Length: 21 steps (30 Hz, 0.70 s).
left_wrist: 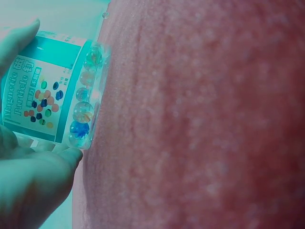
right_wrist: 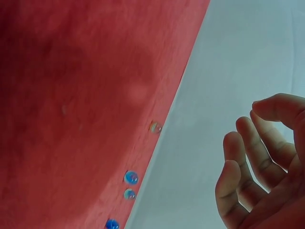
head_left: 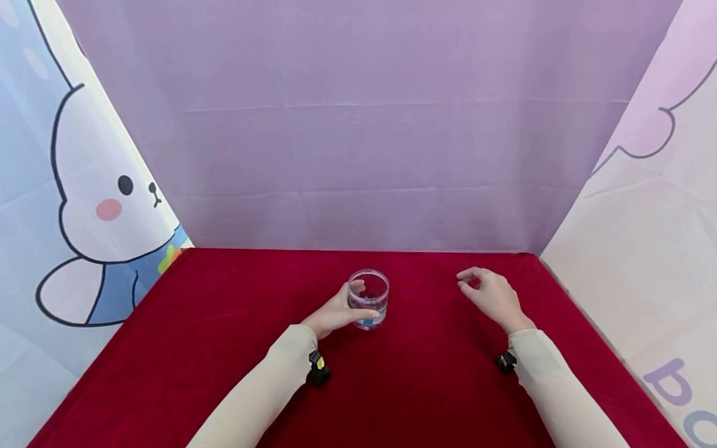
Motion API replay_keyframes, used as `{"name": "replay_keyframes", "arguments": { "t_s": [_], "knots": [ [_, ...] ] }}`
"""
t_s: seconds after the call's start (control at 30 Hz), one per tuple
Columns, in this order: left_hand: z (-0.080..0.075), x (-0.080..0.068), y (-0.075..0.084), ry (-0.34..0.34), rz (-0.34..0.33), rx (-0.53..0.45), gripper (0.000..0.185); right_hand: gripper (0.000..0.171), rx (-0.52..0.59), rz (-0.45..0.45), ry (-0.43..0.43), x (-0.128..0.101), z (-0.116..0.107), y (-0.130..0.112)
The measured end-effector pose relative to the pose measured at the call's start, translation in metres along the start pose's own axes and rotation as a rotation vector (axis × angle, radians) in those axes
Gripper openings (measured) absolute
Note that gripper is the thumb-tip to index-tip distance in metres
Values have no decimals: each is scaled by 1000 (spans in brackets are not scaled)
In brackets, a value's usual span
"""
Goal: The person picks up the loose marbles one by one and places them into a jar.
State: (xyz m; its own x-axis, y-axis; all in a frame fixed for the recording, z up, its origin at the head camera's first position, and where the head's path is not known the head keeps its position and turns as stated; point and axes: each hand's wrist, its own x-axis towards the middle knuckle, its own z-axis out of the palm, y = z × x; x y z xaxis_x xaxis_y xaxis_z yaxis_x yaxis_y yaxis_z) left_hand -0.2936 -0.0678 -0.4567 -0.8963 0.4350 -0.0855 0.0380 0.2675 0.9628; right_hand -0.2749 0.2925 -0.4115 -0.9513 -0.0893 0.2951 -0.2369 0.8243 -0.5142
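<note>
A small clear round jar stands on the red cloth near the table's middle. My left hand grips its left side, thumb in front and fingers behind. In the left wrist view the jar carries a teal printed label, glass marbles fill its bottom, and my thumb presses its side. To the right my right hand hovers apart from the jar, fingers loosely curled and holding nothing. In the right wrist view that hand is empty, and several loose marbles lie along the cloth's far edge.
A purple backdrop rises behind the table. A panel with a cartoon rabbit closes the left side, and a pale panel closes the right. Red cloth covers the whole tabletop.
</note>
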Motion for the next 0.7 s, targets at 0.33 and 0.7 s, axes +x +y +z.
{"name": "replay_keyframes", "arguments": {
  "t_s": [0.33,0.7],
  "knots": [
    [0,1,-3,2,-3,4,96,25,-26,47,0,6,-8,18],
    [0,0,-1,5,-9,9,97,26,-54,105,-25,11,-13,36]
  ]
}}
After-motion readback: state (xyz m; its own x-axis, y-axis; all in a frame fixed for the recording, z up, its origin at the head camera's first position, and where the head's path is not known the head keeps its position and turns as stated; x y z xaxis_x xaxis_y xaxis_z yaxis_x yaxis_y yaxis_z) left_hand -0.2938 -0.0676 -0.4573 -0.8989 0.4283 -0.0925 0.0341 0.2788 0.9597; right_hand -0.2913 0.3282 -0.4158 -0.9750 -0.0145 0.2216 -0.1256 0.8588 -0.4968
